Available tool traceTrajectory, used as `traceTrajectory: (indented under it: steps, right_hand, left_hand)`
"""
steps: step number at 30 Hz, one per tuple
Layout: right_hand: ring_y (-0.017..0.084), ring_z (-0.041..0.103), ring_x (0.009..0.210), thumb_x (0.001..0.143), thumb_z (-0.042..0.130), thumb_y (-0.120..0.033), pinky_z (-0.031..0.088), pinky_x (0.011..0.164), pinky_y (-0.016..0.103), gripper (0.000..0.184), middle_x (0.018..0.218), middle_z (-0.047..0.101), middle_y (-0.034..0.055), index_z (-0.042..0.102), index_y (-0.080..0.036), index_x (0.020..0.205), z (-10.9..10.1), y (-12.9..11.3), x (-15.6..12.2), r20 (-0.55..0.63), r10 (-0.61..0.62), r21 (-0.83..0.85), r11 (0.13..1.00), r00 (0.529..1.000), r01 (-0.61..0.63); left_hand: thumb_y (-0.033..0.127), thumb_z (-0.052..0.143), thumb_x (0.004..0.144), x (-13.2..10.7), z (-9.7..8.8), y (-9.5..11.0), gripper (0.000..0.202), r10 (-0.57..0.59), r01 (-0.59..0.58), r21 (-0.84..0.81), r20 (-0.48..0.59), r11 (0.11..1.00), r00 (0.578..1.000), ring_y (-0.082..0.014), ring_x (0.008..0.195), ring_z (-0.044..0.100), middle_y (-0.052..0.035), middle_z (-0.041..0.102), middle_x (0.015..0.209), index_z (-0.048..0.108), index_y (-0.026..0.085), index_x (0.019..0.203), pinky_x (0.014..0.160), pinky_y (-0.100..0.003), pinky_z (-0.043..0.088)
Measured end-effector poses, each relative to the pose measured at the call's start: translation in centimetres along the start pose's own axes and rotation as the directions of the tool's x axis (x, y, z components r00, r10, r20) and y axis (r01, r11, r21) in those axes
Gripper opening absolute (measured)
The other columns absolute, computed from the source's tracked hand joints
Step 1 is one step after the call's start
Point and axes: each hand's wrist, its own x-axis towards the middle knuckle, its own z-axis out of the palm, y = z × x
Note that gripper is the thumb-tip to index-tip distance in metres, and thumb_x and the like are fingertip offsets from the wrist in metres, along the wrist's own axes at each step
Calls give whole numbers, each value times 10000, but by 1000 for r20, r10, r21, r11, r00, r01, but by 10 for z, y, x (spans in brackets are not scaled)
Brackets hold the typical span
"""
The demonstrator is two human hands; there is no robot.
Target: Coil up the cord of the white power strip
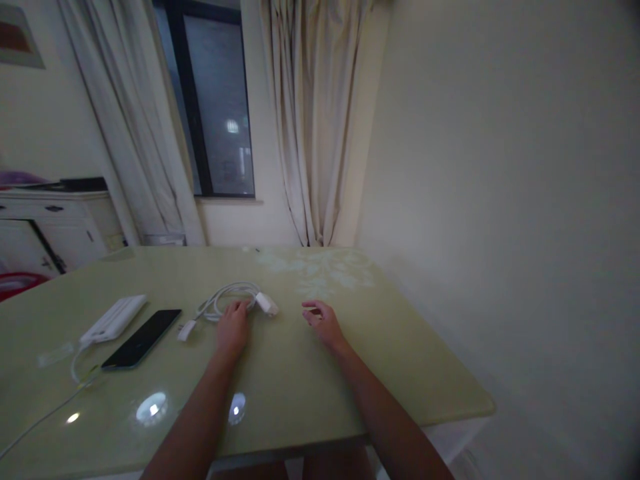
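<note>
A coiled white charging cable [235,287] lies on the table, with a white plug [267,305] at its right end and a smaller white connector [187,330] at its left. My left hand [234,327] is closed on the front of the coil; its fingertips are partly hidden. Just right of the plug, my right hand [323,323] is held over the tabletop, thumb and fingers curved and apart, with nothing between them.
A black phone [143,339] lies left of the cable. Beyond it is a white power bank [115,319] with a white cord [47,417] running to the left edge. The glossy green table [425,360] meets a wall on the right; curtains and a window are behind.
</note>
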Motion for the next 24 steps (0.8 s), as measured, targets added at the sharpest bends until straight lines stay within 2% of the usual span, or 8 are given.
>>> traceTrajectory:
  steps: [2,4,6,9,11,13,19,24]
  right_hand:
    - [183,667,872,846,621,-317,539,721,294,250,1076,700,74,718,-206,1047,2,-3,-3,-9,-42,-82,996,999,41]
    - [175,664,883,862,605,-279,542,716,279,229,1112,683,79,716,-211,1049,4,-8,-8,27,-94,-183,978,995,98]
    - [189,653,974,857,623,-253,546,800,295,247,1161,670,82,718,-223,1083,5,-13,-13,127,-172,-298,933,977,203]
    - [230,608,1155,849,643,-231,488,1000,350,311,1243,667,92,714,-228,1152,7,-19,-20,338,-250,-416,825,907,382]
    - [249,620,1160,847,626,-208,471,1029,358,294,1230,689,112,731,-200,1122,10,-19,-23,421,-218,-460,785,880,415]
    - [255,645,1126,838,615,-187,480,1012,347,273,1208,706,124,744,-181,1079,12,-17,-25,441,-178,-495,770,880,403]
    - [242,673,1054,844,623,-219,501,946,322,247,1160,724,111,738,-188,1060,14,-12,-25,445,-172,-515,754,879,408]
    - [241,673,1045,841,616,-198,494,941,318,239,1147,728,115,739,-185,1045,13,-13,-25,447,-174,-511,756,878,410]
  left_hand:
    - [107,364,927,-2,-2,4,455,-7,4,-27,-95,1000,995,-301,1170,587,-158,627,1288,596,139,1318,1011,-436,464]
    - [127,379,932,-9,-3,17,444,77,-101,-131,-177,986,981,-284,1221,566,-139,623,1310,589,162,1322,1065,-436,442]
    - [182,399,954,-19,-6,36,422,198,-255,-277,-218,927,956,-250,1258,554,-124,625,1324,585,184,1333,1104,-410,426]
    - [310,416,994,-33,-10,66,406,397,-421,-449,-153,788,905,-225,1264,569,-108,630,1346,606,217,1341,1105,-376,441]
    - [341,400,1009,-39,-13,78,407,514,-472,-514,-69,716,855,-214,1236,592,-100,647,1333,630,233,1327,1084,-362,461]
    - [359,400,1014,-41,-15,80,399,549,-462,-567,-19,682,835,-209,1193,616,-94,670,1301,653,238,1298,1058,-356,478]
    - [427,467,991,-36,-11,63,388,517,-366,-652,48,664,855,-229,1145,648,-95,707,1246,691,242,1248,1044,-383,491]
    - [449,485,980,-36,-11,64,392,510,-344,-685,46,642,859,-239,1146,650,-91,707,1255,695,253,1247,1045,-404,492]
